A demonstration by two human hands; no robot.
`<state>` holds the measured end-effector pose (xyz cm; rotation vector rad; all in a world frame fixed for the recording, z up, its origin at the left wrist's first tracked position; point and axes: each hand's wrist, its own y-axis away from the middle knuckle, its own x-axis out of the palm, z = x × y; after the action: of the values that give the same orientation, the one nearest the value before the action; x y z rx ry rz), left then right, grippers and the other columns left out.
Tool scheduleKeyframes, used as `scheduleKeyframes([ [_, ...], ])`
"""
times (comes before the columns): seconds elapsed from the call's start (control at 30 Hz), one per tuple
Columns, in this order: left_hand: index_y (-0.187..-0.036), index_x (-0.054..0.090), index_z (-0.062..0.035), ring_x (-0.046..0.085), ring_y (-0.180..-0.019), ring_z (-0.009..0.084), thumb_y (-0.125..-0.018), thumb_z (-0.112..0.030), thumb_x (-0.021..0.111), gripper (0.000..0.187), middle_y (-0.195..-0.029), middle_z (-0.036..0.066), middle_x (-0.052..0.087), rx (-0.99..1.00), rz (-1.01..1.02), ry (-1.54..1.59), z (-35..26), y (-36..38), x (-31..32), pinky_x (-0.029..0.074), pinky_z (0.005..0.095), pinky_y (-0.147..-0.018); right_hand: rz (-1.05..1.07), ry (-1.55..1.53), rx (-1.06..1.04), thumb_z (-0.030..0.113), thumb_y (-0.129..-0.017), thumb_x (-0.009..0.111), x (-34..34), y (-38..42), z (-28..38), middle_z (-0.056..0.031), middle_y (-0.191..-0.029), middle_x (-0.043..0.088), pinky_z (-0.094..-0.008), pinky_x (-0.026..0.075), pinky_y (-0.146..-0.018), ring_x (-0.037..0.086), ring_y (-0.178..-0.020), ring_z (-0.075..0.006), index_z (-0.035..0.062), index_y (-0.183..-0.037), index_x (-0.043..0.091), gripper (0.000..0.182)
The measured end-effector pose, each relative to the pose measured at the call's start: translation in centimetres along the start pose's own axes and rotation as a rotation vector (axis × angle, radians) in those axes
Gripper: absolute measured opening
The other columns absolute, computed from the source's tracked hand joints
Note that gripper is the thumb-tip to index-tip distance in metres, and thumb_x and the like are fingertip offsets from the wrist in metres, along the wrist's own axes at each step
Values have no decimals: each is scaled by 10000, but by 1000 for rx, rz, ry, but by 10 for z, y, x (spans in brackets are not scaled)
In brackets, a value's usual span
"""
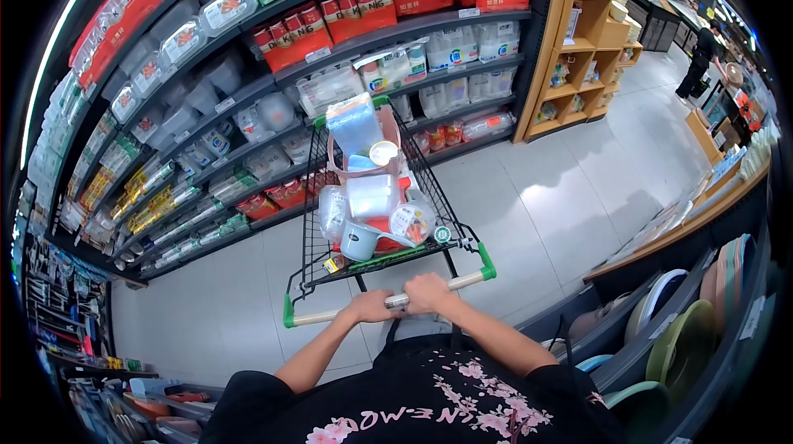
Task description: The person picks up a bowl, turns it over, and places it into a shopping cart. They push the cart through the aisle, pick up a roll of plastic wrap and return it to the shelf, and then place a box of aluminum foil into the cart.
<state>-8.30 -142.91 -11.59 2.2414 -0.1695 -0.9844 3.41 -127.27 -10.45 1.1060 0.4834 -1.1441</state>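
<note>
Both my hands grip the pale handlebar (pixel 467 280) of a black wire shopping cart (pixel 450 225) with green corner pieces. My left hand (pixel 368 306) wraps round the bar left of its middle, and my right hand (pixel 427 291) closes on it just to the right. Inside the cart, a light-blue dipper (pixel 358 241) lies nearest to me. Beyond it are a clear plastic-wrapped pack (pixel 372 196) and a round-lidded tub (pixel 410 223). A pink basket (pixel 388 126) at the far end holds a bluish wrapped roll (pixel 353 126) and a round tin (pixel 383 153).
Shelves (pixel 281 76) packed with disposable cups and containers curve along the left and front. A wooden cubby shelf (pixel 570 72) stands ahead right. Racks of basins and plates (pixel 681 345) flank my right side. Farther off, a person in black (pixel 702 56) stands beside a display.
</note>
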Motion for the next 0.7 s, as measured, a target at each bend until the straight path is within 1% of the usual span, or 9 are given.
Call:
scheduleKeyframes([
  [0.03, -1094, 664, -102, 705, -879, 308, -764, -539, 696, 549, -1018, 180, 706, 1, 0, -4, -1, 1, -8, 573, 434, -701, -4, -1, 1, 300, -685, 720, -2, -2, 3, -191, -817, 719, -427, 579, -732, 719, -774, -343, 41, -827, 746, 297],
  [0.13, -1062, 673, -117, 665, -785, 135, -788, -536, 705, 502, -896, 27, 658, -237, 437, 461, 0, 7, -19, 556, 300, -584, 12, -12, -17, 332, -679, 735, 1, 2, 11, -192, -816, 718, -426, 578, -731, 718, -777, -345, 33, -822, 745, 332],
  [0.23, -1041, 680, -90, 670, -784, 148, -788, -516, 715, 496, -889, 35, 659, -288, 576, 558, 13, 5, -16, 557, 305, -588, 4, -26, -59, 325, -678, 688, 7, 0, 17, -208, -792, 705, -457, 571, -714, 706, -767, -366, 43, -809, 735, 314],
  [0.27, -1021, 668, -35, 663, -780, 161, -780, -492, 726, 520, -897, 37, 666, -290, 574, 572, 14, 5, -15, 563, 329, -590, 5, -29, -56, 323, -675, 691, 7, 0, 19, -210, -797, 706, -456, 571, -717, 706, -766, -368, 41, -811, 736, 316],
  [0.4, -897, 675, -25, 660, -704, 165, -776, -458, 740, 455, -805, 51, 657, -270, 521, 644, 25, 7, -3, 553, 311, -563, 3, -34, -44, 315, -672, 695, 8, -4, 25, -213, -807, 707, -454, 570, -726, 706, -765, -369, 32, -810, 737, 317],
  [0.47, -755, 645, -24, 618, -573, 160, -774, -406, 748, 396, -687, 63, 624, -322, 514, 636, 24, 12, -3, 514, 298, -498, -11, -26, -52, 311, -670, 695, 13, -6, 27, -212, -806, 707, -454, 570, -728, 706, -763, -369, 30, -808, 737, 316],
  [0.5, -575, 570, -60, 521, -404, 136, -772, -328, 765, 386, -510, 25, 525, -306, 424, 694, 23, 14, 0, 438, 268, -404, -29, -19, -55, 307, -669, 696, 15, -8, 28, -212, -804, 707, -454, 570, -731, 706, -761, -368, 27, -807, 737, 315],
  [0.57, -575, 565, -67, 492, -396, 118, -767, -313, 755, 365, -518, 14, 522, -287, 353, 588, 24, 16, 1, 385, 270, -379, -25, -4, -64, 303, -670, 693, 19, -12, 28, -210, -799, 706, -451, 570, -732, 706, -760, -368, 27, -803, 737, 309],
  [0.7, -540, 580, -39, 511, -392, 169, -722, -331, 712, 368, -483, 65, 528, -242, 240, 464, 32, 20, 11, 397, 326, -375, -30, 31, -90, 289, -681, 679, 27, -19, 30, -207, -788, 705, -447, 569, -739, 704, -763, -371, 31, -792, 734, 287],
])
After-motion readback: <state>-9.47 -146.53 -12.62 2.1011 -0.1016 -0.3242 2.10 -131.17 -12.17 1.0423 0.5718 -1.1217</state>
